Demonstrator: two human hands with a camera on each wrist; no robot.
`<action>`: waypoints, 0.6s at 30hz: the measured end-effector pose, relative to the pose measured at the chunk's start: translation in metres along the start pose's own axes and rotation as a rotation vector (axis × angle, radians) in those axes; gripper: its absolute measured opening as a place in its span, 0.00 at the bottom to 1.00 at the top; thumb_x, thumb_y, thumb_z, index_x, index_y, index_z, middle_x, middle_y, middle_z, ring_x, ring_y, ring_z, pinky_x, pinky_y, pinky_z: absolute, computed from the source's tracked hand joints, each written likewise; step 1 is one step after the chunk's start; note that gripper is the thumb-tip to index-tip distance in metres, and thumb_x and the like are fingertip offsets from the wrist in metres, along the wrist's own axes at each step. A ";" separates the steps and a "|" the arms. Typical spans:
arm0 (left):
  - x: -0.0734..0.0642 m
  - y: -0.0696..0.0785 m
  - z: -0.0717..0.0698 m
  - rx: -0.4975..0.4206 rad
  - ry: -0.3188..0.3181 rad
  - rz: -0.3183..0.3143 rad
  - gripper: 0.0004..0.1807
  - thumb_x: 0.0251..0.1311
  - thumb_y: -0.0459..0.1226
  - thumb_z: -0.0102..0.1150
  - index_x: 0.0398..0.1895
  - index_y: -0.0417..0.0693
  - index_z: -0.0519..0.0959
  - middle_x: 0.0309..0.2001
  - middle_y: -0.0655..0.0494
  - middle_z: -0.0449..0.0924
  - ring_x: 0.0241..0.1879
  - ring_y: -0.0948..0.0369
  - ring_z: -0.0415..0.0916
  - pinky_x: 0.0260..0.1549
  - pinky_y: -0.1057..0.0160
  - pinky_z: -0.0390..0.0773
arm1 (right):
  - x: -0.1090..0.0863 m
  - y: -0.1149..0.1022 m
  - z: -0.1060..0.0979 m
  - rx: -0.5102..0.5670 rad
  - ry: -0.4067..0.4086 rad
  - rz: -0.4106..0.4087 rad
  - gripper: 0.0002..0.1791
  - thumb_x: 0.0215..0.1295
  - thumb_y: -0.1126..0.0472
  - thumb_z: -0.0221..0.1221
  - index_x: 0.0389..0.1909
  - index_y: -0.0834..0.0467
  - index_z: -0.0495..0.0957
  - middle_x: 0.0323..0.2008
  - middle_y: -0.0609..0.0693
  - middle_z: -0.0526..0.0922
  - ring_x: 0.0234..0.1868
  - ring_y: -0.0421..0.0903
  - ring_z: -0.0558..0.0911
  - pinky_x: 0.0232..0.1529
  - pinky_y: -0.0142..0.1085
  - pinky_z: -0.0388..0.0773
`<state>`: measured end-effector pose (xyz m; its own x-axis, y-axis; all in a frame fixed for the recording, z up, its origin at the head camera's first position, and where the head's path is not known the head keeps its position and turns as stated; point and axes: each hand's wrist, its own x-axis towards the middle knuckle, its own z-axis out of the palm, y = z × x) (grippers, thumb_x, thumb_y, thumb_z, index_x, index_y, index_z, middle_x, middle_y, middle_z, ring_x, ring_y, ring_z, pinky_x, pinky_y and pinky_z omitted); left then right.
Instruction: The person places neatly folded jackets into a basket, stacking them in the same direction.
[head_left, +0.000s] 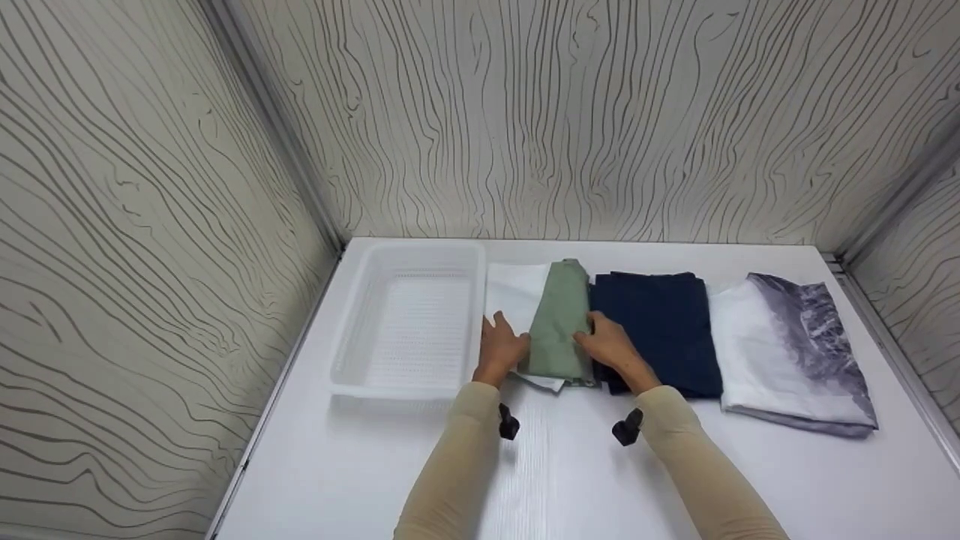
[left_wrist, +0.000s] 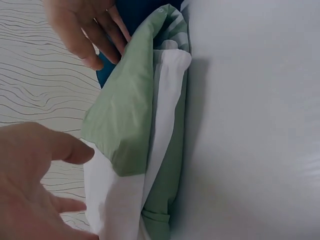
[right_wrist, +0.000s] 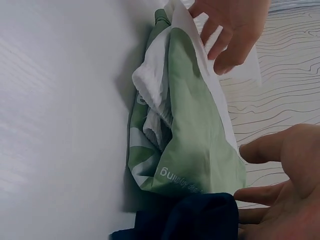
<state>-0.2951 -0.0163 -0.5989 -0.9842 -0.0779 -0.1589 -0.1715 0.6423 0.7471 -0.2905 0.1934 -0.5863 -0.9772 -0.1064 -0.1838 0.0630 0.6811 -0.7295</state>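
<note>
2 sleeves [head_left: 454, 472] converge, left hand [head_left: 502, 348] and right hand [head_left: 610, 345] flanking green cloth [head_left: 557, 326].

The place looks like a small booth-like work bay, closed in by a back wall [head_left: 525, 120], a left wall [head_left: 112, 247] and a right wall [head_left: 919, 300], all pale with dark wood-grain lines. Grey metal strips [head_left: 274, 120] run along the corners and edges. A plain white worktop [head_left: 555, 480] fills the bay, bearing a white plastic basket [head_left: 397, 391] and folded garments [head_left: 562, 322], which give it a laundry-area look. Whether a home or a workplace surrounds it, I cannot tell.
</note>
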 end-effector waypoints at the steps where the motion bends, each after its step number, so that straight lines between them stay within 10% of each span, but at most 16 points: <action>1: 0.000 0.000 0.000 -0.014 0.004 -0.020 0.42 0.72 0.40 0.58 0.82 0.29 0.55 0.81 0.25 0.51 0.81 0.36 0.55 0.79 0.44 0.63 | 0.000 0.000 -0.001 -0.005 -0.003 0.005 0.35 0.79 0.58 0.54 0.76 0.77 0.59 0.72 0.78 0.68 0.70 0.71 0.74 0.66 0.61 0.76; 18: 0.012 -0.013 0.010 -0.259 0.249 0.037 0.48 0.59 0.33 0.55 0.79 0.18 0.49 0.80 0.21 0.52 0.82 0.34 0.52 0.82 0.45 0.55 | 0.007 0.003 0.000 -0.027 0.032 0.069 0.32 0.77 0.58 0.52 0.71 0.79 0.66 0.67 0.78 0.74 0.65 0.69 0.78 0.63 0.58 0.78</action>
<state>-0.3037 -0.0180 -0.6172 -0.9650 -0.2620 0.0096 -0.1096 0.4362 0.8932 -0.2971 0.1948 -0.5892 -0.9768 -0.0358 -0.2111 0.1249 0.7056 -0.6975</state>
